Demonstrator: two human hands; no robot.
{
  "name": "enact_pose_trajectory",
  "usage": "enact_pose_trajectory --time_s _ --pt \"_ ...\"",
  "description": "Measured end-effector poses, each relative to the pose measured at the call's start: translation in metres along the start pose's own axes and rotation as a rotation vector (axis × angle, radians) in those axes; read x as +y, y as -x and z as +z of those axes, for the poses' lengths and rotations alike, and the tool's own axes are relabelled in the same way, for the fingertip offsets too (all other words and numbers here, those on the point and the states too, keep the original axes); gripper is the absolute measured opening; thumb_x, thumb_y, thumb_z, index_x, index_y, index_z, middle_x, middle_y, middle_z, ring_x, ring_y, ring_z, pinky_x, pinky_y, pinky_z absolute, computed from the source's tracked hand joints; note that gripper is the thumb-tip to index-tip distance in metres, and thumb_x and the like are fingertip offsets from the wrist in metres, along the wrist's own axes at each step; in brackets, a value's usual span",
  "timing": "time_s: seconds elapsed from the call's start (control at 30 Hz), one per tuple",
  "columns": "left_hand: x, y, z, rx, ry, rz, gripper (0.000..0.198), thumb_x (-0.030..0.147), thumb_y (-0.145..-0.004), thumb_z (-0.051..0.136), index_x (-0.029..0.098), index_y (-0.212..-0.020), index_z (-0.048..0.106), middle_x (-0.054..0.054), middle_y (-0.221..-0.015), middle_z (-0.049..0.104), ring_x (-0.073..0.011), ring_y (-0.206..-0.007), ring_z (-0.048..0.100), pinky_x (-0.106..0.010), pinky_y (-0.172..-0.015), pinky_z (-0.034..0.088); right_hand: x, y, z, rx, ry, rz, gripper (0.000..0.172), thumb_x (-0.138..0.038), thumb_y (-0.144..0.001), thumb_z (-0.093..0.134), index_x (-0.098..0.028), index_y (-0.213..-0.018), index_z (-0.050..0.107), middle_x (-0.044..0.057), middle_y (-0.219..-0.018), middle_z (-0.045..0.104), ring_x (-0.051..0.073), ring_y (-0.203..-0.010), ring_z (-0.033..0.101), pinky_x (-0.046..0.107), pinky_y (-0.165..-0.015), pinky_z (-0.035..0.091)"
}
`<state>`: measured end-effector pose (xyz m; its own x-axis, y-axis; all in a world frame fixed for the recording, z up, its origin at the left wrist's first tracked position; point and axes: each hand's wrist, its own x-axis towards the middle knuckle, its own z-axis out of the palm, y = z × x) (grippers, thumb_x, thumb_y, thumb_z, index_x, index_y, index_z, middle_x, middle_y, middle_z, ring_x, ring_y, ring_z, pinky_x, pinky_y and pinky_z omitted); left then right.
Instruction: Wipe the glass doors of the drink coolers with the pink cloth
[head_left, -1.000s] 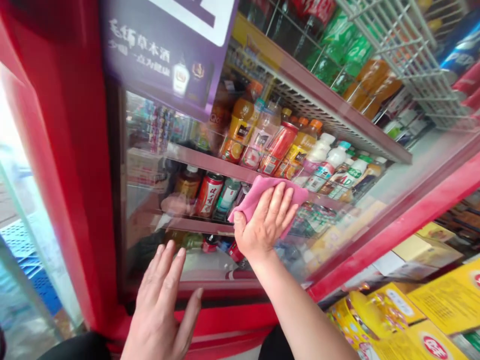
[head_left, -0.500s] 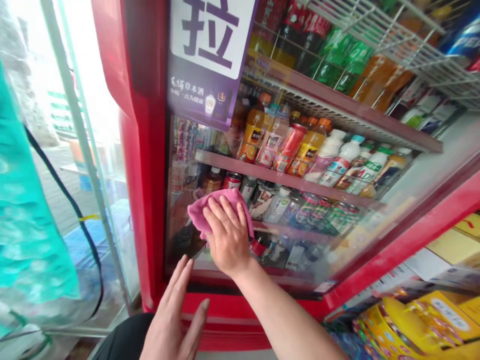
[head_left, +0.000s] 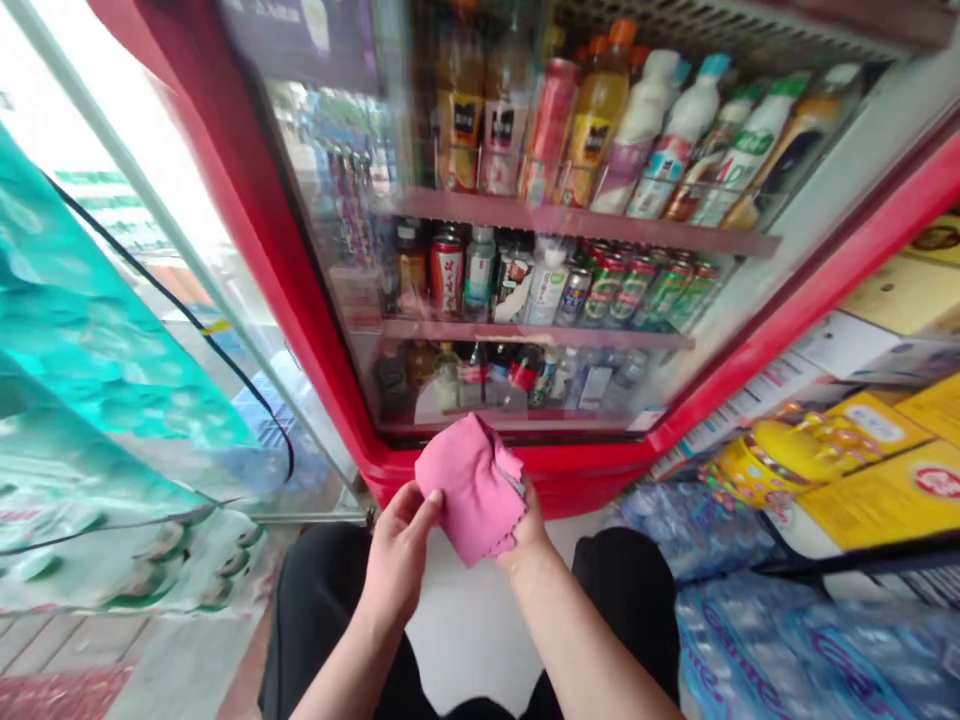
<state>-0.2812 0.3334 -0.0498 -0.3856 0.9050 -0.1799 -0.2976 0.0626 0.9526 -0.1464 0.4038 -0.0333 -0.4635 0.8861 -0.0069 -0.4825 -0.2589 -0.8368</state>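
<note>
A pink cleaning cloth (head_left: 474, 490) is held between my two hands, low in front of the fridge door. My left hand (head_left: 399, 535) pinches its left edge, with the thumb on top. Under the right side of the cloth is my right hand (head_left: 527, 535), its fingers mostly hidden behind the fabric. The cloth looks folded, with a zigzag-cut edge on the right. Just beyond it stands the red-framed glass fridge door (head_left: 352, 440), apart from my hands. Behind the glass, bottles (head_left: 592, 130) and cans (head_left: 600, 285) line the shelves.
On the right are yellow boxes (head_left: 877, 490), a yellow tub (head_left: 757, 465) and shrink-wrapped water bottles (head_left: 795, 640). A glass panel with a metal edge (head_left: 247, 370), a dark cable (head_left: 172, 295) and turquoise sheeting (head_left: 112, 330) are at left. My knees (head_left: 630, 590) flank my arms.
My right hand has come down off the glass with the cloth, toward my lap. My left hand, empty before, has taken hold of the cloth. The view has tilted down.
</note>
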Motion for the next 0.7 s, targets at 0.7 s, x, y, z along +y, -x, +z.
enact_pose_trajectory --time_s 0.7 --pt "-0.187 0.074 -0.014 0.02 -0.047 -0.589 0.044 0.048 -0.103 0.071 0.019 -0.135 0.067 -0.01 -0.132 0.072 -0.0222 -0.112 0.072 -0.045 -0.095 0.066 0.139 0.147 -0.134 0.341 -0.302 0.562 0.035 -0.054 -0.093 0.077 -0.019 -0.097 0.075 0.011 -0.084 0.084 0.029 -0.096 0.084 0.039 -0.087 0.066"
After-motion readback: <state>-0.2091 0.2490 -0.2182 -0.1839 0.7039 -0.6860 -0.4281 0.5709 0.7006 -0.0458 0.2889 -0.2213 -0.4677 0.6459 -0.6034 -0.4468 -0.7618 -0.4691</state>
